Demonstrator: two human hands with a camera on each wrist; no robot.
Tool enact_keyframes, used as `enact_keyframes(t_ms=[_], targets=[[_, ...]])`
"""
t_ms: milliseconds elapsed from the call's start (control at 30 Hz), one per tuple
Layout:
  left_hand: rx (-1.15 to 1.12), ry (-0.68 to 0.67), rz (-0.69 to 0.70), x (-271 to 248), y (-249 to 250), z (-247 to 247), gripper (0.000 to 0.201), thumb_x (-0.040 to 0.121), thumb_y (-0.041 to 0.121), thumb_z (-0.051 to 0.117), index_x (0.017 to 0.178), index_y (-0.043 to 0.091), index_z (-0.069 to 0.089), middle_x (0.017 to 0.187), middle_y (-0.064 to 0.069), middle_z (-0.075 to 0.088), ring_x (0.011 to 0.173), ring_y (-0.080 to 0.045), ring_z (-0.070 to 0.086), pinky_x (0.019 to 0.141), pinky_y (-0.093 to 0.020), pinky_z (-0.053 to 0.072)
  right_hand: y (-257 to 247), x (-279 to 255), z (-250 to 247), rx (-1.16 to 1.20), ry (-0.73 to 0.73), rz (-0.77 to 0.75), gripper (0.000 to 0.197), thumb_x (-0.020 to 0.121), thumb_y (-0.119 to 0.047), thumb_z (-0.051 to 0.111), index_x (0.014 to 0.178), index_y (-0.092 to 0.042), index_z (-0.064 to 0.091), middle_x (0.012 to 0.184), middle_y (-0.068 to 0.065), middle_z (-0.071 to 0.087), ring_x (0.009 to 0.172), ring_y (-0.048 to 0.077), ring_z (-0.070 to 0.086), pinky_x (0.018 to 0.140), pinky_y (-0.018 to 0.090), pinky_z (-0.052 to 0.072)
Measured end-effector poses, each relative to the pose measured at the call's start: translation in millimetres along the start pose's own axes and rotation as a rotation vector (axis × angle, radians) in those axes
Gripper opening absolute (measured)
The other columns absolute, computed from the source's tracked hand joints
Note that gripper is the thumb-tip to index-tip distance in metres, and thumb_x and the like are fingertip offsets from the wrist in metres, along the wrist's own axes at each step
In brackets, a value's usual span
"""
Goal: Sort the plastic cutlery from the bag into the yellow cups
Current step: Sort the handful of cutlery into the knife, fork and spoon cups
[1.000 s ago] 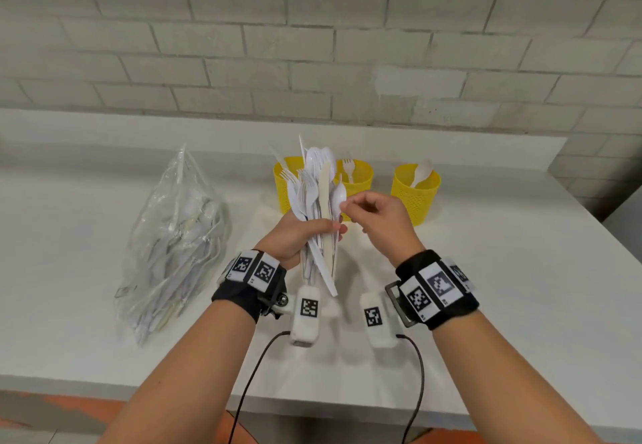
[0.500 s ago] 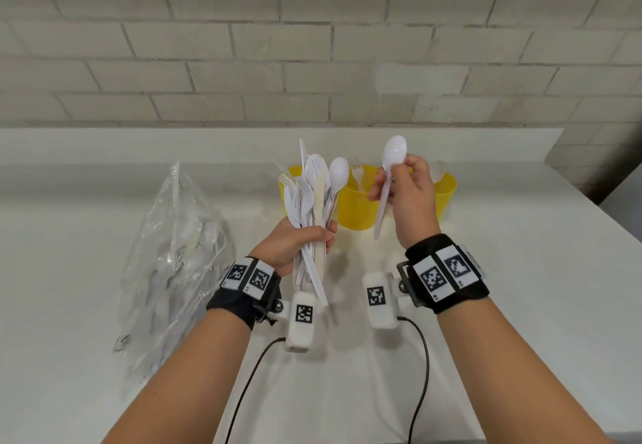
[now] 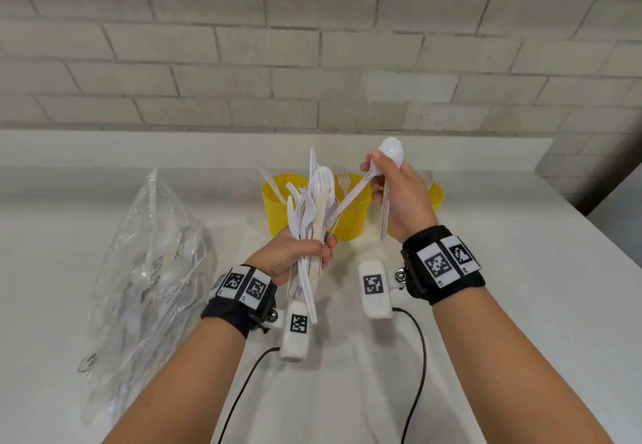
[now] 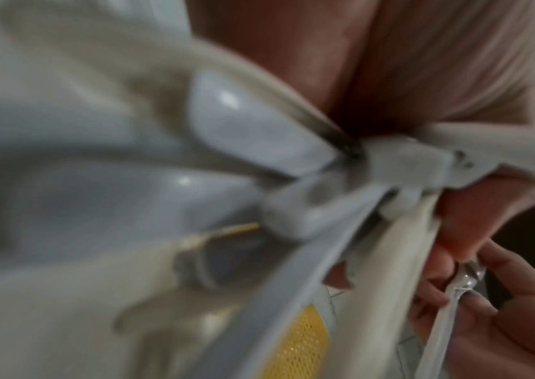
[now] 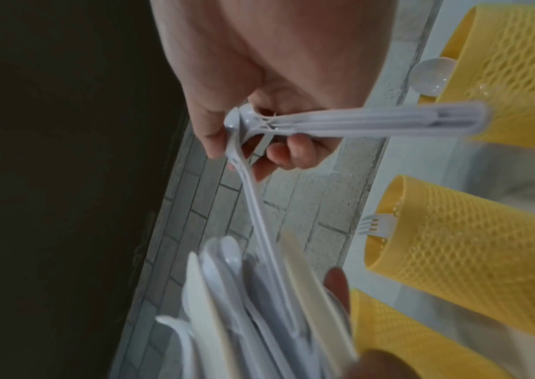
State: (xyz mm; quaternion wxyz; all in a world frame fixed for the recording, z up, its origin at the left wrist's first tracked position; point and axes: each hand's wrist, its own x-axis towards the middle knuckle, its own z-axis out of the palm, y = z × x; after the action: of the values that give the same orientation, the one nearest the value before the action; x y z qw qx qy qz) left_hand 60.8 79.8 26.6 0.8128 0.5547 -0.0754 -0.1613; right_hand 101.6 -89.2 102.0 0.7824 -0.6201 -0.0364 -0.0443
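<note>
My left hand (image 3: 323, 252) grips an upright bundle of white plastic cutlery (image 3: 314, 207) over the counter, in front of three yellow mesh cups. My right hand (image 3: 377, 179) pinches two white spoons near their bowls. One spoon (image 3: 391, 151) hangs handle-down. The other spoon (image 3: 349, 197) slants down-left, with its handle end still inside the bundle. In the right wrist view the fingers (image 5: 295, 151) pinch both spoons (image 5: 373, 123) above the bundle (image 5: 243, 307). The left cup (image 3: 274, 207) holds a knife and the middle cup (image 3: 352, 217) a fork. My right hand mostly hides the right cup (image 3: 437, 197).
A crumpled clear plastic bag (image 3: 149, 270) with more white cutlery lies on the white counter (image 3: 521, 287) to the left. A brick wall and a raised ledge (image 3: 139, 148) run behind the cups. Two wrist-camera cables (image 3: 420, 356) hang toward the front edge.
My right hand drew one spoon out of the bundle and lifted it. It has since come back to the bundle and now also pinches a second spoon. The left hand has kept its grip.
</note>
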Motion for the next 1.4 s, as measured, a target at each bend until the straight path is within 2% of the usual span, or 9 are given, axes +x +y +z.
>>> enact_keyframes(t_ms=[100,300,633,800,967,1067,1133,1233,1400], targets=[[0.011,0.052,-0.003,6.2,-4.2,2.4,0.053,0.053,0.002,0.069,0.105,0.005,0.057,0.072,-0.007,0.059,0.056,-0.02,0.051,0.054,-0.028,0.046,-13.3,12.4,-12.1,0.078,0.044,-0.081,0.008,0.095,-0.023,0.052,0.093,-0.018,0.058,0.078,0.001,0.065,0.074,0.014,0.059,0.07,0.024,0.045],[0.076,0.091,-0.005,12.2,-6.5,0.8,0.026,0.058,0.0,0.068,0.083,0.005,0.061,0.071,-0.003,0.063,0.069,-0.02,0.065,0.064,-0.029,0.052,-26.7,57.5,-49.0,-0.108,0.217,-0.352,0.01,0.096,-0.024,0.047,0.103,-0.023,0.056,0.072,-0.005,0.046,0.064,0.007,0.045,0.062,0.021,0.048],[0.074,0.129,0.034,14.6,-2.5,0.2,0.035,0.06,0.009,0.074,0.092,0.006,0.062,0.069,-0.008,0.057,0.056,-0.021,0.052,0.058,-0.029,0.046,20.6,92.9,-80.5,-0.25,0.265,-0.253,0.002,0.091,-0.02,0.059,0.093,-0.019,0.06,0.07,-0.003,0.053,0.058,0.008,0.049,0.061,0.021,0.047],[0.093,0.113,0.046,17.2,-1.8,2.9,0.028,0.069,0.0,0.069,0.095,0.008,0.062,0.072,-0.007,0.058,0.059,-0.02,0.053,0.059,-0.027,0.047,37.6,97.7,-90.1,-0.465,0.174,-0.104,0.032,0.079,-0.028,0.07,0.109,-0.022,0.058,0.098,0.009,0.069,0.089,0.022,0.066,0.084,0.033,0.053],[0.105,0.133,0.028,20.4,-3.9,6.5,0.027,0.07,-0.001,0.069,0.096,0.006,0.063,0.073,-0.007,0.061,0.06,-0.02,0.055,0.06,-0.028,0.049,31.7,88.0,-83.0,-0.584,0.251,-0.186,0.04,0.081,-0.03,0.07,0.116,-0.015,0.061,0.097,0.003,0.063,0.092,0.013,0.058,0.088,0.029,0.048],[0.096,0.139,0.014,22.4,-3.9,10.5,0.027,0.07,-0.003,0.067,0.095,0.005,0.063,0.072,-0.008,0.061,0.059,-0.02,0.055,0.059,-0.027,0.048,19.9,73.9,-62.5,-0.577,0.191,-0.374,0.018,0.084,-0.023,0.067,0.101,-0.018,0.067,0.089,-0.003,0.061,0.08,0.0,0.055,0.075,0.017,0.045],[0.096,0.153,0.008,24.1,-3.9,14.0,0.025,0.07,-0.005,0.066,0.092,0.005,0.063,0.071,-0.008,0.061,0.059,-0.02,0.055,0.058,-0.027,0.049,9.6,62.0,-44.2,-0.497,-0.01,-0.3,0.005,0.086,-0.021,0.066,0.085,-0.017,0.068,0.074,-0.005,0.061,0.062,-0.004,0.053,0.064,0.014,0.043],[0.106,0.223,0.015,27.3,-3.8,19.6,0.024,0.073,-0.012,0.069,0.091,0.003,0.063,0.071,-0.008,0.061,0.06,-0.02,0.056,0.058,-0.026,0.05,1.9,42.4,-20.5,-0.518,-0.303,-0.076,0.026,0.087,-0.03,0.064,0.081,-0.004,0.067,0.065,-0.001,0.059,0.052,0.002,0.05,0.052,0.009,0.039],[0.112,0.234,0.034,27.0,-3.0,21.5,0.026,0.075,-0.015,0.066,0.095,0.001,0.061,0.072,-0.01,0.059,0.057,-0.018,0.056,0.057,-0.026,0.05,3.4,32.5,-7.8,-0.465,-0.297,0.002,0.02,0.085,-0.022,0.067,0.069,-0.013,0.06,0.062,0.0,0.058,0.049,0.005,0.05,0.046,0.01,0.038]])
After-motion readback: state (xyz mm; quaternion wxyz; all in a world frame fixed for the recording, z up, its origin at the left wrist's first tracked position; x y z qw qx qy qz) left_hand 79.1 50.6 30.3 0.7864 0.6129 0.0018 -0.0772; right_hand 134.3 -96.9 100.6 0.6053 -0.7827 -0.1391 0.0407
